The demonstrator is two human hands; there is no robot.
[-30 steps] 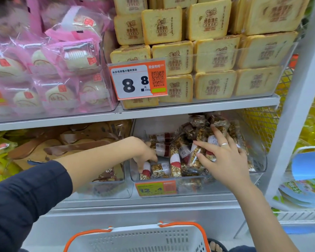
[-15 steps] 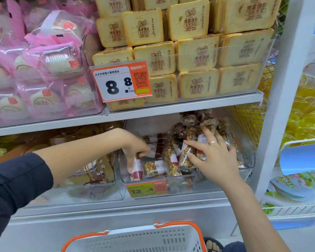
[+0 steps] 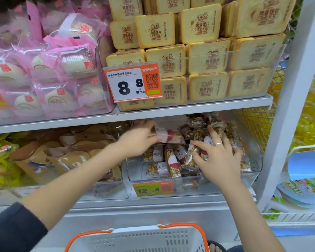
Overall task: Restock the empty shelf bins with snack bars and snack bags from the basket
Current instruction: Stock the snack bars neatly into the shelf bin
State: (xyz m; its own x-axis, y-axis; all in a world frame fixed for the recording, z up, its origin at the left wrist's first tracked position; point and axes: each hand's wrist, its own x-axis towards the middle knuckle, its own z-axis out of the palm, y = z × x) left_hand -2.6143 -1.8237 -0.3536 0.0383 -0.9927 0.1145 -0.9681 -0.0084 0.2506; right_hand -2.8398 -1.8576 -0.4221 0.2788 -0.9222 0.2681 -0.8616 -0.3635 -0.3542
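Observation:
A clear shelf bin (image 3: 256, 160) on the lower shelf holds several nut snack bars (image 3: 172, 160) in clear wrappers with red and white labels. My left hand (image 3: 136, 140) grips one snack bar (image 3: 168, 136), held lengthwise above the bars at the bin's left side; it is blurred. My right hand (image 3: 216, 157), a ring on one finger, rests with spread fingers on the heap of bars at the bin's right side. The white basket (image 3: 140, 239) with orange rim stands below, at the bottom edge; its inside is hidden.
The upper shelf (image 3: 189, 109) carries toast-shaped packs (image 3: 207, 57) and pink wrapped cakes (image 3: 49, 70), close above the bin. A price tag 12.4 (image 3: 153, 188) hangs on the bin front. Brown packs (image 3: 65, 155) fill the bin to the left. A white upright (image 3: 287, 110) stands at the right.
My left hand has risen from the bin's front left corner to the upper left, now with a snack bar in it. My right hand has stayed on the heap.

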